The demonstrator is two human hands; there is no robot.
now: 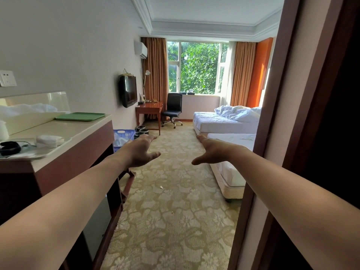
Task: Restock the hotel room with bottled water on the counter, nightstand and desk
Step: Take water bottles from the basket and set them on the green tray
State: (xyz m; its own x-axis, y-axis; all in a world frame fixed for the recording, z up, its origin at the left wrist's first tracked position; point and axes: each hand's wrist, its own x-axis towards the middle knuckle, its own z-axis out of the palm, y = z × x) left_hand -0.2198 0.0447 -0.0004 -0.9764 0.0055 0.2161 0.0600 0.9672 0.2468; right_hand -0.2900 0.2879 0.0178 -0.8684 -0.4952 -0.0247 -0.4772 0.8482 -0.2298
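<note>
Beige patterned carpet (175, 221): ran from the doorway to the far wall, between the furniture on the left and the beds on the right.
Dark wooden door frame (276, 114): stood along the right edge and hid part of the beds.
Arms: the left arm (68, 201) and the right arm (292, 184) were bare and stretched straight forward at about the same height above the carpet.
Pale-topped table (64, 129): stood against the left wall and carried a green tray (79, 116) at its far end and a folded white cloth (48, 141) on a clear tray nearer the camera.
Beds (224, 123): two stood in white sheets, with rumpled bedding on the far one.
Window (198, 69): showed green trees between orange curtains.
Left hand (141, 151): was spread wide, fingers straight ahead, thumb pointing inward; it held and touched nothing.
Right hand (212, 151): mirrored it, with fingers extended and thumb turned inward; it was empty and apart from the left hand.
Red-brown table (149, 106): stood by the window with a black office chair (172, 110) beside it.
Blue crate (122, 133): sat on the floor just past the pale-topped table, partly behind the left hand.
Bottled water: could not be told for sure; pale clear shapes lay in the blue crate, too blurred to identify.
</note>
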